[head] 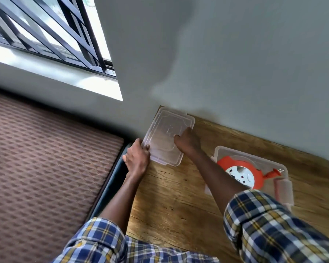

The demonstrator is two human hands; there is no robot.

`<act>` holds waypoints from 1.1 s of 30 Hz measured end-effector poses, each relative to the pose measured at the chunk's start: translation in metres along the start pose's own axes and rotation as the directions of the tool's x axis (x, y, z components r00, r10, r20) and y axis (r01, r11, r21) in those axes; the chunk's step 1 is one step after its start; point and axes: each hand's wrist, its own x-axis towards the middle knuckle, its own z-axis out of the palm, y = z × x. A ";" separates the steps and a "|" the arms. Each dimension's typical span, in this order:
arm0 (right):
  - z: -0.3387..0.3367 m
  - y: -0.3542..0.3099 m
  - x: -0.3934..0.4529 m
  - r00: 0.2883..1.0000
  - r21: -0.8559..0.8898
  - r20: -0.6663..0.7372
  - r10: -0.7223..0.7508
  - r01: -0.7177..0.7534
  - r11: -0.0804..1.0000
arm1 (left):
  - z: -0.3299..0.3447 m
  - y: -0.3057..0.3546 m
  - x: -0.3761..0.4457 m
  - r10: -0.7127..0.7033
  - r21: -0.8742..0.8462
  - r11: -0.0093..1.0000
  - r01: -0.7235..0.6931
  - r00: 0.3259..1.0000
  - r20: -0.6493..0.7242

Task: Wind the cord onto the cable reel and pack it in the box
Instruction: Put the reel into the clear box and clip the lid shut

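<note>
A clear plastic lid [165,135] lies flat at the far left corner of the wooden table [179,196], close to the wall. My left hand [137,158] grips the lid's near left corner. My right hand [186,141] is on the lid's right edge, fingers curled over it. To the right, the clear plastic box [282,184] stands without its lid on. Inside it lies the orange and white cable reel [241,172], with its orange plug [273,172] pointing right.
A grey wall [235,63] runs along the table's far edge. Left of the table there is a brown patterned mattress [46,158], with a dark gap between the two. A barred window [46,29] is at the upper left.
</note>
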 end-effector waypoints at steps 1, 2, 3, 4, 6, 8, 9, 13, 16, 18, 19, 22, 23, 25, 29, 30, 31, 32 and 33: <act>0.002 0.003 -0.001 0.999 0.039 -0.036 -0.011 0.013 0.999 | -0.002 -0.001 0.001 0.015 -0.017 1.000 -0.015 1.000 -0.016; 0.003 0.005 -0.003 0.998 0.080 -0.062 -0.018 0.023 0.997 | -0.004 -0.001 0.001 0.029 -0.039 0.999 -0.030 0.999 -0.046; 0.001 0.009 -0.004 0.997 0.129 -0.073 -0.011 0.021 0.991 | -0.006 0.000 -0.001 0.038 -0.072 0.996 -0.044 0.996 -0.086; -0.004 0.010 -0.005 0.998 0.199 -0.069 0.011 0.003 0.980 | -0.008 0.001 -0.002 0.040 -0.123 0.991 -0.056 0.991 -0.126; -0.017 0.012 -0.007 0.996 0.395 -0.036 0.083 -0.062 0.916 | -0.009 0.007 -0.007 0.043 -0.278 0.957 -0.088 0.986 -0.162; -0.035 0.015 -0.012 0.988 0.590 0.022 0.150 -0.134 0.796 | -0.010 0.019 -0.018 0.081 -0.436 0.886 -0.156 0.979 -0.187; -0.046 0.017 -0.018 0.987 0.680 0.054 0.150 -0.146 0.718 | -0.011 0.028 -0.026 0.119 -0.491 0.846 -0.207 0.971 -0.205; -0.091 0.033 -0.048 0.995 0.984 0.085 0.056 -0.093 0.155 | -0.022 0.059 -0.051 0.345 -0.651 0.663 -0.370 0.923 -0.172; -0.123 0.067 -0.065 0.994 0.985 0.083 0.077 -0.070 -0.157 | -0.025 0.081 -0.068 0.485 -0.682 0.608 -0.405 0.871 -0.085; -0.141 0.099 -0.080 0.996 0.949 0.071 -0.047 -0.082 -0.303 | -0.026 0.093 -0.085 0.577 -0.679 0.577 -0.454 0.815 -0.055; -0.150 0.115 -0.089 0.992 0.943 0.073 -0.104 -0.102 -0.318 | -0.026 0.098 -0.092 0.627 -0.666 0.561 -0.492 0.778 -0.047; -0.171 0.156 -0.106 0.990 0.982 0.083 -0.113 -0.100 -0.159 | -0.021 0.103 -0.111 0.767 -0.574 0.522 -0.631 0.642 -0.008; -0.176 0.169 -0.108 0.995 0.990 0.075 -0.071 -0.083 -0.112 | -0.017 0.105 -0.117 0.774 -0.546 0.533 -0.646 0.633 0.007; -0.180 0.192 -0.112 0.999 0.997 0.049 -0.014 -0.049 -0.066 | -0.010 0.104 -0.132 0.664 -0.583 0.616 -0.529 0.747 0.024; -0.172 0.224 -0.129 0.996 0.985 -0.006 0.090 -0.010 0.171 | 0.006 0.100 -0.150 0.332 -0.660 0.744 -0.106 0.915 0.228; -0.169 0.227 -0.133 0.988 0.964 -0.042 0.146 0.002 0.266 | 0.010 0.099 -0.153 0.310 -0.675 0.737 -0.027 0.901 0.303; -0.167 0.228 -0.136 0.978 0.937 -0.075 0.194 0.002 0.350 | 0.013 0.100 -0.158 0.306 -0.693 0.720 0.027 0.884 0.352; -0.164 0.230 -0.137 0.967 0.910 -0.103 0.233 -0.003 0.414 | 0.015 0.101 -0.163 0.310 -0.701 0.712 0.036 0.880 0.360; -0.161 0.230 -0.139 0.953 0.883 -0.137 0.272 -0.007 0.469 | 0.017 0.102 -0.167 0.307 -0.698 0.716 0.021 0.888 0.342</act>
